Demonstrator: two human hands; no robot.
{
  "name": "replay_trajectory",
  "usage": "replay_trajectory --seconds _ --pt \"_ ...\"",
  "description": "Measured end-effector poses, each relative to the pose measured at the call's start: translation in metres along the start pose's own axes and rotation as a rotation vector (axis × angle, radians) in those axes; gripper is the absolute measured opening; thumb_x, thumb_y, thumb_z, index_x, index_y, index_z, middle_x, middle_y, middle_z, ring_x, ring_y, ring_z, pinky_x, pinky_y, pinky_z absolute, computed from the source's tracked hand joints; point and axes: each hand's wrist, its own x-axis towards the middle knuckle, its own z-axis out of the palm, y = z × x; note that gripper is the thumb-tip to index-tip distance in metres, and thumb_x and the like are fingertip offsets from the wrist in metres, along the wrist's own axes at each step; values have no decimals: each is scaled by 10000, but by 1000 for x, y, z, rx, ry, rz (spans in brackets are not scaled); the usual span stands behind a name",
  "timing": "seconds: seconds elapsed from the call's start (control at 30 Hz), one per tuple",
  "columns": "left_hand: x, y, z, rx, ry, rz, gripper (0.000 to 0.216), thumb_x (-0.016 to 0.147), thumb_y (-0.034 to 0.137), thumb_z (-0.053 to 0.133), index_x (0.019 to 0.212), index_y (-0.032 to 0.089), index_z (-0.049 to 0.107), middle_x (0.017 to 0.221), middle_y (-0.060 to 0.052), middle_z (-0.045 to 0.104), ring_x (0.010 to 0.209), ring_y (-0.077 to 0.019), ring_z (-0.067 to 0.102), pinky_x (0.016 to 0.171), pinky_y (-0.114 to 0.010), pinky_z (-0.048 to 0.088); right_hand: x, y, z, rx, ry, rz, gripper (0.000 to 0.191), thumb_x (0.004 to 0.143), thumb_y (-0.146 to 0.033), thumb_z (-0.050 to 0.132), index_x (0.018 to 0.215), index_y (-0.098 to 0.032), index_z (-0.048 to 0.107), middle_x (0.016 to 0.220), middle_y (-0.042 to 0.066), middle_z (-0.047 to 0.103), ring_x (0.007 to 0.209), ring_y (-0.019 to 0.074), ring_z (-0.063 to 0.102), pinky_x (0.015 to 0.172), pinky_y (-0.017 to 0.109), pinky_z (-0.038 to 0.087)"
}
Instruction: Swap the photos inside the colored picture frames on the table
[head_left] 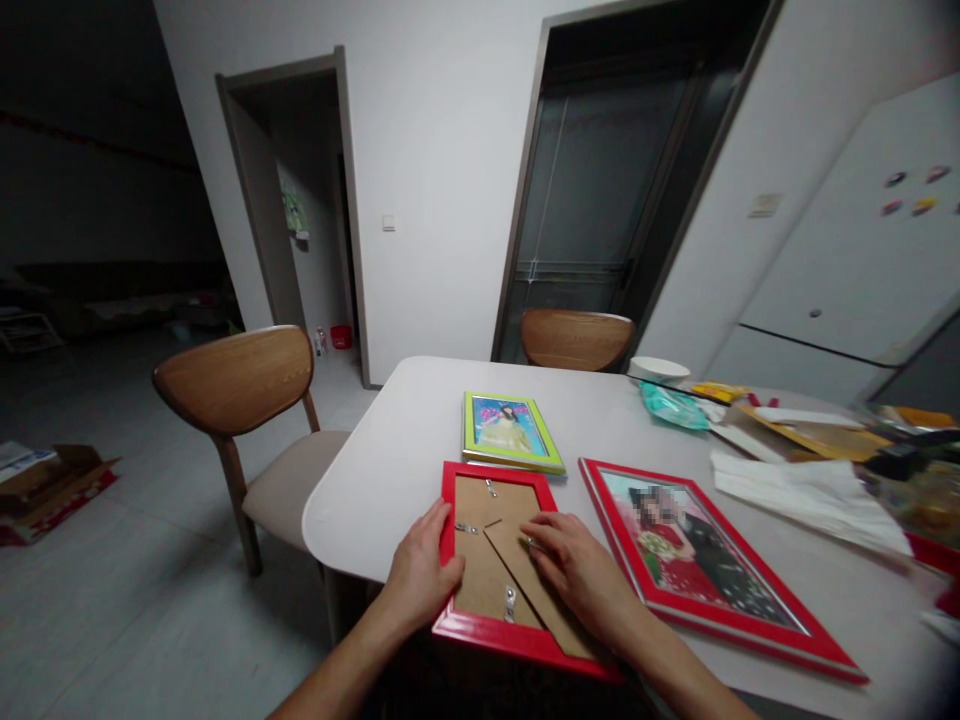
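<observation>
A small red picture frame (491, 560) lies face down at the near edge of the white table (390, 460), its brown backing board and cardboard stand facing up. My left hand (421, 575) grips the frame's left edge, thumb on the red rim. My right hand (574, 570) lies on the backing, fingers pressed at a small metal clip near the stand. Right of it lies a larger red frame (705, 565) with a photo facing up. Behind lies a small green frame (510, 430) with a photo.
White cloth or paper (810, 495), a teal packet (673, 405), a white bowl (658, 369) and papers clutter the table's right side. Two wooden chairs (247, 400) stand at the left and far side. A cardboard box (45, 480) lies on the floor left.
</observation>
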Motion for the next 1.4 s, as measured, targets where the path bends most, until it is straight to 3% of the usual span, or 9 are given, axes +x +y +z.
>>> replay_trajectory --seconds 0.17,0.4,0.6,0.87,1.1,1.23,1.4 --pt "0 1 1 -4 13 -1 560 642 147 496 1193 105 411 1257 -106 428 1147 -205 389 992 -315 280 -10 -29 -7 95 -230 -185 207 718 -200 494 867 -244 631 966 44 551 882 161 488 769 276 386" --pt "0 2 1 7 22 -3 539 635 134 491 1171 110 437 1249 -110 438 1137 -216 403 981 -332 300 -5 -34 4 39 -175 -162 166 728 -190 489 716 -233 649 908 42 563 869 170 479 784 323 347" --pt "0 -1 3 22 31 0 535 634 138 492 1166 107 443 1237 -112 450 1132 -214 409 980 -327 302 -1 -40 -8 123 -337 -173 187 724 -208 506 814 -280 654 986 28 556 931 174 465 835 331 328" --pt "-1 -1 4 23 30 -1 536 636 134 487 1168 102 441 1248 -116 437 1137 -209 403 978 -317 304 1 -36 -10 170 -378 -152 187 707 -179 517 800 -260 658 998 29 538 952 168 456 868 333 307" --pt "0 0 3 25 35 -11 527 635 136 490 1160 115 450 1246 -109 441 1137 -208 403 979 -323 300 5 -35 -3 229 -293 -107 114 694 -269 559 706 -210 655 901 40 559 907 172 471 821 301 349" --pt "-1 0 3 15 36 -10 520 641 142 493 1160 134 453 1242 -94 449 1135 -206 406 978 -329 303 16 -32 3 260 -236 -92 178 750 -291 488 808 -199 629 893 35 571 866 155 504 785 268 367" --pt "-1 -1 3 -10 41 3 493 659 154 484 1152 150 464 1232 -85 462 1130 -203 413 976 -329 306 45 -37 25 38 -100 -44 212 779 -273 435 812 -184 625 803 36 574 776 139 520 691 229 370"
